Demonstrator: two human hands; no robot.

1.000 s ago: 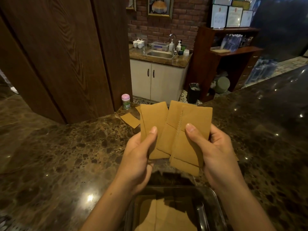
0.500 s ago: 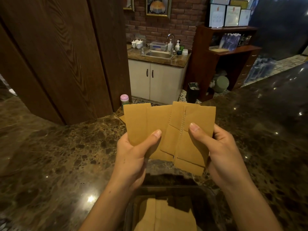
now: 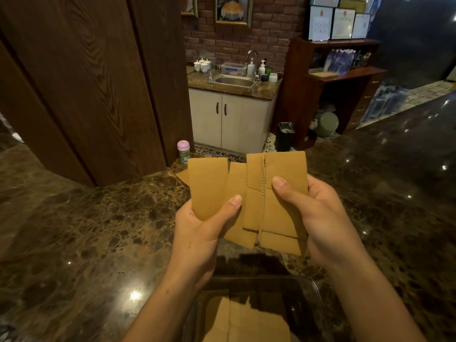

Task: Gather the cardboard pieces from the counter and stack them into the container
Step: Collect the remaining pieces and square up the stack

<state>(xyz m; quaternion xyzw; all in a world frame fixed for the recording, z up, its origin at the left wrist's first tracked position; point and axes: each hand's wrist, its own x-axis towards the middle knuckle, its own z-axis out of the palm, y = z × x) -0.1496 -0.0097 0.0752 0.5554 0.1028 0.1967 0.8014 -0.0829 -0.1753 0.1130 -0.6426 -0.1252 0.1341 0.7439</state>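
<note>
The container [image 3: 318, 296] on the marble counter [image 3: 86, 233] holds flat cardboard pieces [image 3: 244, 322], and above it both the left hand [image 3: 204, 228] and the right hand [image 3: 318, 218] clamp more cardboard [image 3: 276, 206].

**Fan of cards spread wider**

Left hand [image 3: 202, 225] has drawn its cardboard piece [image 3: 208, 186] leftward, away from the stack in the right hand [image 3: 318, 218]; overlap has narrowed. The loose piece on the counter [image 3: 74, 230] is now mostly hidden behind it.

Upper left of your frame: dark wood panel wall [image 3: 81, 77]. Top centre: brick wall [image 3: 269, 28] w/ framed pic [image 3: 234, 9], steel sink [image 3: 234, 81] over white cabinet [image 3: 229, 122]. Upper right: wooden shelf unit [image 3: 333, 77] w/ certificates [image 3: 335, 23]. Dark marble counter [image 3: 74, 230] fills bottom, ceiling lights glinting.
</note>
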